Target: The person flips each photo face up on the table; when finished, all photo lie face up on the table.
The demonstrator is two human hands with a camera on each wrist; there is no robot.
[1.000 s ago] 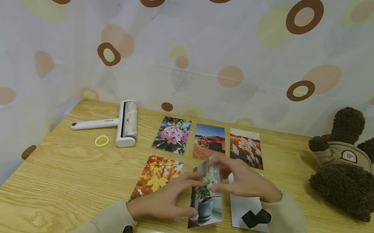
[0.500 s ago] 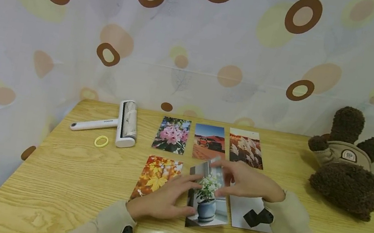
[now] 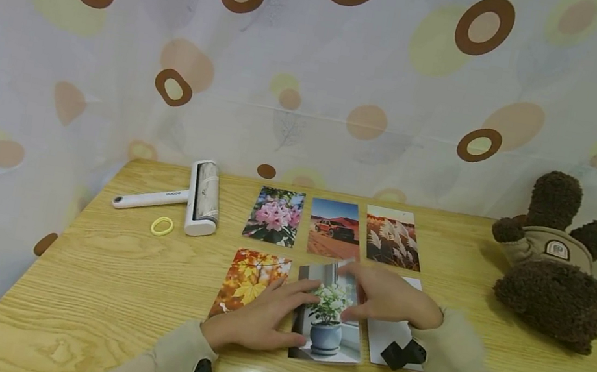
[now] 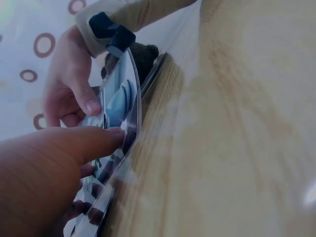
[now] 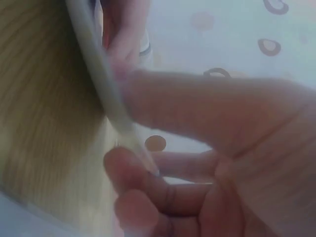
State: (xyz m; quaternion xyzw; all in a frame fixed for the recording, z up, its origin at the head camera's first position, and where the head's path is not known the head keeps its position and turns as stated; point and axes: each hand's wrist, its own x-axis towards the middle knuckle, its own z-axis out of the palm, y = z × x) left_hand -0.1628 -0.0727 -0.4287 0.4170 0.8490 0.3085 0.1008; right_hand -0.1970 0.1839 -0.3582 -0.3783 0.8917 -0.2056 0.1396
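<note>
In the head view, a photo card of a white-flowered plant in a blue pot lies between the two hands, near the table's front. My left hand spreads over the card's left side. Its thumb touches the card's face in the left wrist view, with the fingers reaching further along. My right hand pinches the upper right part of the card. In the right wrist view the card's edge runs between that thumb and the fingers, raised off the table there. An autumn-leaf card lies partly beneath the left hand.
A blank white card lies under the right wrist. Behind are a pink flower card, a car card and a reed card. A lint roller and yellow ring lie left; a brown plush toy right.
The plant card has turned from a steep tilt to lie flatter and face up. My right hand has come down slightly with it, while the left hand has hardly moved.
</note>
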